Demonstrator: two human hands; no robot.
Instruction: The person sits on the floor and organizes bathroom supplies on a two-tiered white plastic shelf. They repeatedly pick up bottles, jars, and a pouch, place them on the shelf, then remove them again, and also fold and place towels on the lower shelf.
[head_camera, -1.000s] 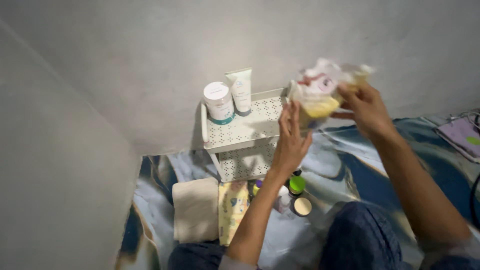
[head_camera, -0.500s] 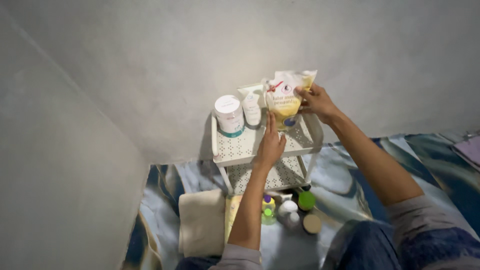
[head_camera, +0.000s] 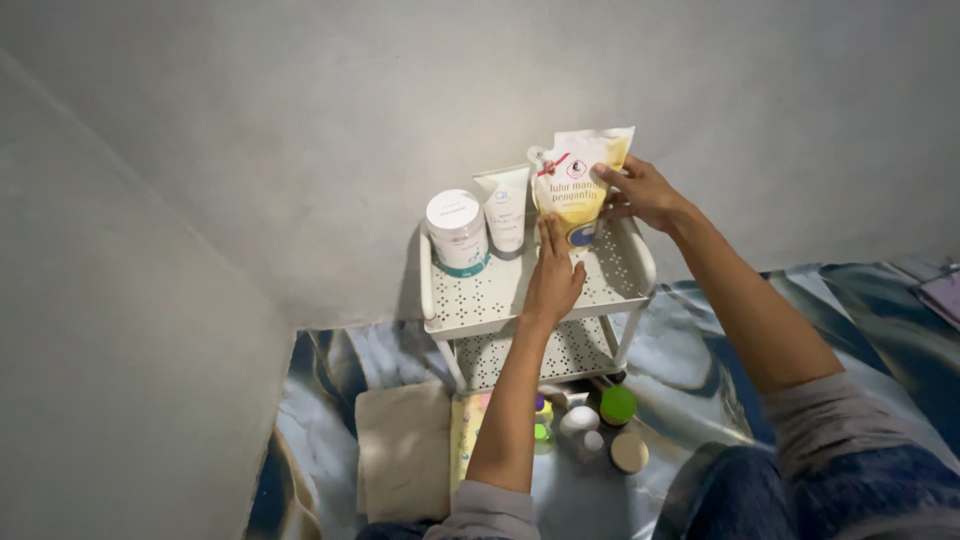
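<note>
A white and yellow refill pouch (head_camera: 577, 178) stands upright at the back of the top shelf of a small white perforated rack (head_camera: 482, 290). My right hand (head_camera: 640, 192) grips the pouch's upper right edge. My left hand (head_camera: 553, 272) rests flat on the shelf, its fingertips touching the pouch's lower front. A white tube (head_camera: 506, 208) stands just left of the pouch, and a white jar with a teal base (head_camera: 457, 231) stands further left.
The rack stands against a grey wall and has a lower shelf (head_camera: 560, 352). On the patterned blue mat (head_camera: 680, 360) in front lie a folded beige cloth (head_camera: 404, 449), a yellow wipes packet (head_camera: 466, 433), and several small bottles and jars, one with a green lid (head_camera: 617, 404).
My right hand carried the pouch from the right of the rack onto the top shelf beside the tube. My left hand moved up to steady its lower front.
</note>
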